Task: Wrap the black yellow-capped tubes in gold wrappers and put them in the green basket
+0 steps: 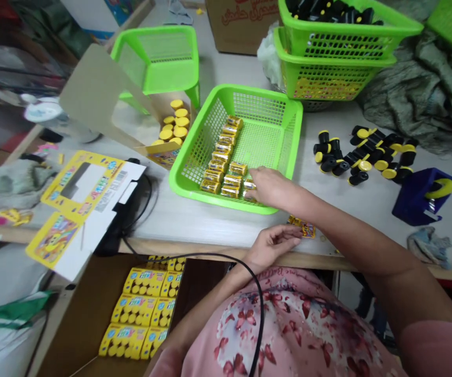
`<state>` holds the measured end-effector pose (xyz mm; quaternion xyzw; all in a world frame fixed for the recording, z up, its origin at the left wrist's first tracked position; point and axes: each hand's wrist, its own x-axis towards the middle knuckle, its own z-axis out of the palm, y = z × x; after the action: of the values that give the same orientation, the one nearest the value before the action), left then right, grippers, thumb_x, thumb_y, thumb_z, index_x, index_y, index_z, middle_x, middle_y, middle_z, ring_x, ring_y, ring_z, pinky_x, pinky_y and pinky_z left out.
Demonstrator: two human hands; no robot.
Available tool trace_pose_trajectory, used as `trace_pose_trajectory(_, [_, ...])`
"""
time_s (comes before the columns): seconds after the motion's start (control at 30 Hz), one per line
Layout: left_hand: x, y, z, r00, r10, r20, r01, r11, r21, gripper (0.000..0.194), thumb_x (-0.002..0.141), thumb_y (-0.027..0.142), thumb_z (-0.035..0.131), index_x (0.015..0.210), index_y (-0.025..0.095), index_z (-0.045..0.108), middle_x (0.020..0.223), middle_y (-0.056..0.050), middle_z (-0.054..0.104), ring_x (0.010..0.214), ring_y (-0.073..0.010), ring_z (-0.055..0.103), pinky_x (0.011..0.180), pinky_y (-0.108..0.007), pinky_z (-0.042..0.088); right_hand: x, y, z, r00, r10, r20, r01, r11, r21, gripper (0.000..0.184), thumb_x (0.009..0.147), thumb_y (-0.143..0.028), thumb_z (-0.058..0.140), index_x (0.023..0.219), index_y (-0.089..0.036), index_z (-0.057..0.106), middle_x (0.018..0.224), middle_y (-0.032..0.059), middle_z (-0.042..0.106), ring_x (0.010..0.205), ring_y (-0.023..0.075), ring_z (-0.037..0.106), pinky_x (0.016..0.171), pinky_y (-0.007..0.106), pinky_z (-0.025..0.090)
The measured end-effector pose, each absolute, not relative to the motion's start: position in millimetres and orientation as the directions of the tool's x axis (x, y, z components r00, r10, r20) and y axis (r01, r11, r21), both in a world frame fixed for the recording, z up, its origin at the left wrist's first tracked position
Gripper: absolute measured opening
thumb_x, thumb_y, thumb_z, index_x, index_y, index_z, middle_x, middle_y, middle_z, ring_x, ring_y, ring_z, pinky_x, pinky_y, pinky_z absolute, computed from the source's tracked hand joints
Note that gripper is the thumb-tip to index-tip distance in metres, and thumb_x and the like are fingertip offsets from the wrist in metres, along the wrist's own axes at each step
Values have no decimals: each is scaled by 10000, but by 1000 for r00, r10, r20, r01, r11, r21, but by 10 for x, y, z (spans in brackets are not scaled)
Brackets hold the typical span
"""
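— While the right hand (pixel 275 188) reaches over that green plastic mesh basket (pixel 267 99), what is it touching?

— Its fingers (pixel 254 178) lie loosely spread, their tips on the gold foil-wrapped packs (pixel 220 162) at the basket's near end. Those packs are shiny, stubby cylinders, lined up side by side in rows on the gridded plastic floor.

— And the left hand (pixel 271 248)?

— It's lower, by the front edge of the desk (pixel 194 225), curled, with thumb and forefinger drawn together at a small yellow printed packet (pixel 301 226). Whether they're pinching it, I can't tell.

— What's to the right of the basket?

— A loose heap of matte black cylinders with round yellow caps (pixel 365 154), and past it a dark blue angular block (pixel 416 201) holding a curved yellow piece.

— And to the left?

— A cardboard box (pixel 92 94) with its flap raised, holding more yellow caps (pixel 174 125), then a flat die-cut yellow card (pixel 80 193) with a rectangular window. Below the desk, yellow blister cards (pixel 137 309) with rows of rounded domes sit in a brown carton (pixel 72 324).
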<state>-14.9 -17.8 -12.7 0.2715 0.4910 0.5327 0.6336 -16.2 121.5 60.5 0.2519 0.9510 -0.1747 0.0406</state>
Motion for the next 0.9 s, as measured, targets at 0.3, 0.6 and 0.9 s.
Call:
trace_pose_trajectory(0.3, [-162, -161, -116, -128, 921, -367, -396, 292, 871, 298, 696, 316, 832, 954, 186, 760, 966, -64, 785, 851, -179, 726, 908, -329, 550, 2160, 1132, 601, -222, 904, 364, 889, 341, -305, 273, 963, -335, 477, 969, -176, 698, 965, 111, 721, 885, 230, 655, 866, 388, 509])
trace_pose_trajectory(0.6, [-89, -129, -75, -430, 848, -311, -399, 130, 908, 278, 626, 338, 851, 826, 167, 760, 767, -49, 776, 647, -163, 705, 682, -308, 589, 3432, 1038, 36, 289, 929, 231, 955, -262, -141, 234, 826, -214, 555, 914, -87, 730, 1075, 228, 672, 1095, 395, 559, 927, 581, 407])
trace_pose_trajectory(0.9, [-122, -111, -123, -506, 834, -220, -172, 153, 973, 315, 674, 364, 813, 925, 181, 756, 853, -36, 757, 698, -127, 657, 719, -268, 537, 1934, 706, -3, -644, 654, 397, 610, 752, -249, 269, 956, -209, 525, 1187, -239, 660, 1310, 91, 618, 1193, 238, 537, 1010, 412, 426])
